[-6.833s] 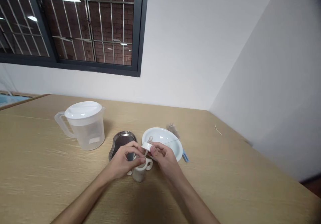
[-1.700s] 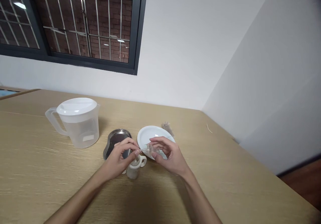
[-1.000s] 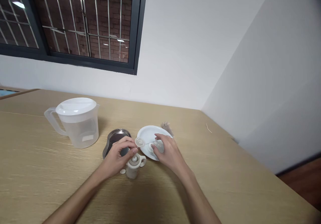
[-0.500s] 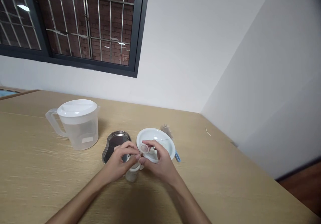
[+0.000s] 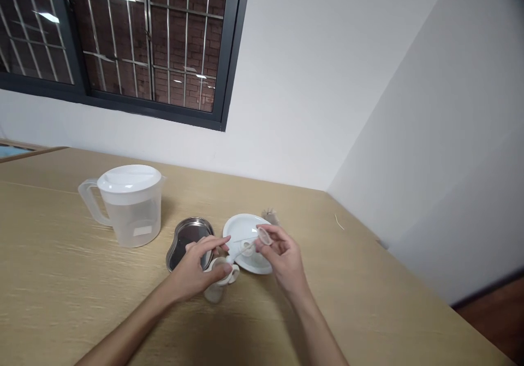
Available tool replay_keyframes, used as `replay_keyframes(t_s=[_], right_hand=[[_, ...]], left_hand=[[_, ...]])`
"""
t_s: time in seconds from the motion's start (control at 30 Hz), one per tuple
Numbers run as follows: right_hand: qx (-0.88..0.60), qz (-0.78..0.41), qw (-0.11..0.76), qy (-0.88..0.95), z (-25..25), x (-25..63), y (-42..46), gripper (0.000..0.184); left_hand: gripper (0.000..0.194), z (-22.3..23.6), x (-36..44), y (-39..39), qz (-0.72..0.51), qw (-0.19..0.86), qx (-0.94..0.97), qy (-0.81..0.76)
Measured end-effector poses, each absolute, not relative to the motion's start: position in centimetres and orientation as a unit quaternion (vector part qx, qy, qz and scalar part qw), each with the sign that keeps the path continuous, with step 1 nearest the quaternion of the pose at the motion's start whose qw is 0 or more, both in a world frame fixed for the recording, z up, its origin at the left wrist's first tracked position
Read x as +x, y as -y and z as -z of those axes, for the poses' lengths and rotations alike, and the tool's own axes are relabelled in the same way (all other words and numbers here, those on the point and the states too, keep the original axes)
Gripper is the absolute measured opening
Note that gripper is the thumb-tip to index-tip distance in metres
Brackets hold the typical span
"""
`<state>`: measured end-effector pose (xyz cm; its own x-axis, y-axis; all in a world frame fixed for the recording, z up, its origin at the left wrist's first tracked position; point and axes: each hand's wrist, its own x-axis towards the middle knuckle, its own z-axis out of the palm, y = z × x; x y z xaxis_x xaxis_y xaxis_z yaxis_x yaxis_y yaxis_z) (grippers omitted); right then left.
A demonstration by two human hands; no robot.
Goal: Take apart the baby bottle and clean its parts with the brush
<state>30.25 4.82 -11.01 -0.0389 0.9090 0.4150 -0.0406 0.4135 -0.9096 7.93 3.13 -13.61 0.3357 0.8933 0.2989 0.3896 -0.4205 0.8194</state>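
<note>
My left hand [image 5: 198, 267] is closed round the top of a small clear jar [image 5: 215, 294] with a white rim. Its thumb lies over the rim while the index finger stretches out to the right. Between the thumb and fingers of my right hand [image 5: 282, 254] is a small clear round cap [image 5: 265, 236]. A thin pale stem runs from near this cap down to a white tip [image 5: 230, 259] beside the jar's rim; whether they are joined, I cannot tell. Behind my hands lies a white plate [image 5: 236, 224] with a small white ring-shaped piece [image 5: 246, 248] on it.
A metal kidney dish [image 5: 176, 251] sits behind my left hand. Further left stands a lidded plastic pitcher [image 5: 137, 213] with clear liquid. A greyish bristly thing [image 5: 270, 216] pokes out behind the plate. A thin pale strip [image 5: 339, 222] lies at the right, near the wall.
My right hand has moved right, away from the jar, carrying the clear cap. The pale stem and white tip now show between my hands. The blue handle beside the plate is now hidden.
</note>
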Motion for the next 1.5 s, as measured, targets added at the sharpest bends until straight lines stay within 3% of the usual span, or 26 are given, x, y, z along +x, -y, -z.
replay_keyframes(t_s=[0.13,0.27,0.47,0.67,0.93,1.03,1.2,1.37,1.5], right_hand=[[-0.374,-0.39,0.643,0.543,10.8,32.3,-5.8,0.038],[-0.433,-0.342,0.636,0.539,11.3,33.4,-6.7,0.044],[-0.525,-0.261,0.556,0.59,12.8,33.1,-7.7,0.047],[-0.576,-0.111,0.473,0.657,14.6,33.3,-8.9,0.036],[-0.646,-0.008,0.432,0.629,15.6,33.7,-9.3,0.05],[-0.643,-0.007,0.452,0.618,15.2,33.9,-9.3,0.061],[-0.622,-0.043,0.542,0.563,14.4,35.0,-9.3,0.053],[-0.597,-0.068,0.596,0.533,14.0,35.5,-9.0,0.052],[-0.585,-0.065,0.626,0.511,13.6,35.4,-8.5,0.05]], left_hand=[[0.062,13.6,7.9,-3.0,-0.349,0.315,0.767,-0.436],[0.061,13.5,8.0,-2.8,-0.328,0.306,0.779,-0.438],[0.06,13.8,7.8,-3.0,-0.333,0.287,0.784,-0.438],[0.064,14.1,7.6,-3.3,-0.339,0.266,0.79,-0.435],[0.057,13.9,7.4,-3.2,-0.359,0.246,0.791,-0.43],[0.053,13.8,7.3,-3.3,-0.372,0.238,0.783,-0.439],[0.029,13.7,7.2,-3.4,-0.423,0.22,0.762,-0.438],[0.03,13.8,6.6,-3.6,-0.496,0.165,0.737,-0.429],[0.03,13.6,5.7,-4.0,-0.528,0.065,0.751,-0.391]])
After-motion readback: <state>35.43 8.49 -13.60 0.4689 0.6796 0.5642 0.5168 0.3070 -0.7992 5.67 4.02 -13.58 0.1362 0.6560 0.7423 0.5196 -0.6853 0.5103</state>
